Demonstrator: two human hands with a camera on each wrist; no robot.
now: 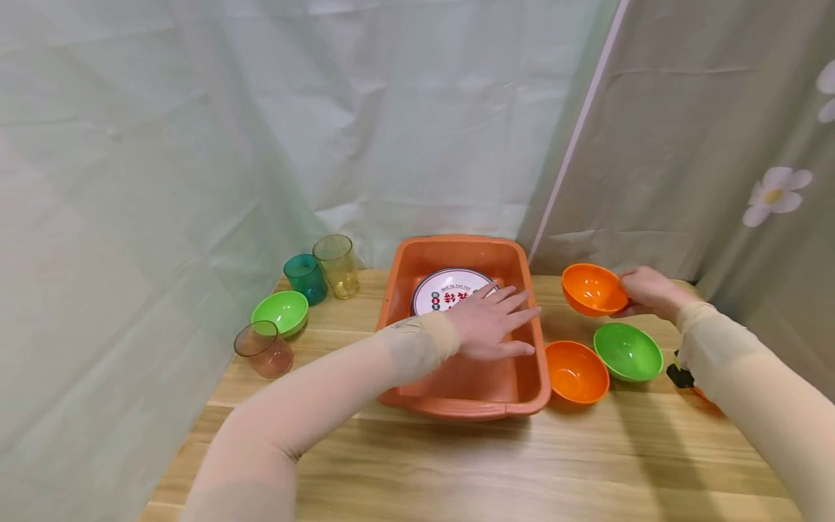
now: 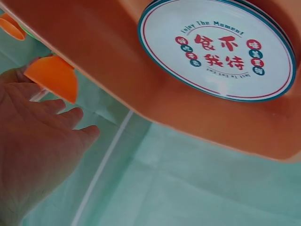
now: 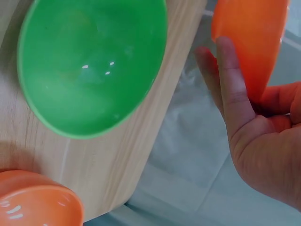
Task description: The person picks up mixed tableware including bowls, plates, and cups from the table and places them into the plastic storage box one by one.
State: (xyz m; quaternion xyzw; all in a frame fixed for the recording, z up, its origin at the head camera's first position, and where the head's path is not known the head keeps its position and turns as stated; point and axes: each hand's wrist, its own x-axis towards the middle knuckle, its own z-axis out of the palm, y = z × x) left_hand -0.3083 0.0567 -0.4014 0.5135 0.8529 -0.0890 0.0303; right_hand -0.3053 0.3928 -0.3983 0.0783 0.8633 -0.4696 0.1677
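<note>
My right hand (image 1: 652, 291) pinches an orange bowl (image 1: 592, 290) by its right side, raised and tilted at the back right. In the right wrist view, fingers (image 3: 234, 89) lie along the bowl's outside. My left hand (image 1: 491, 322) is spread over an orange-brown plastic basin (image 1: 538, 362), palm down and holding nothing. Inside the basin, toward the back, lie stacked white plates (image 2: 216, 47) with red lettering and a dark rim, partly covered by the left hand in the head view. Below the held bowl, a second orange bowl (image 1: 577, 371) and a green bowl (image 1: 628, 353) rest on the table.
Left of the basin stand a teal cup (image 1: 306, 279), a yellow glass (image 1: 337, 268), a light green bowl (image 1: 282, 312) and a pinkish clear glass (image 1: 264, 353). A small black object (image 1: 680, 373) shows beside my right sleeve. Curtains (image 1: 424, 145) hang behind the wooden table (image 1: 457, 464).
</note>
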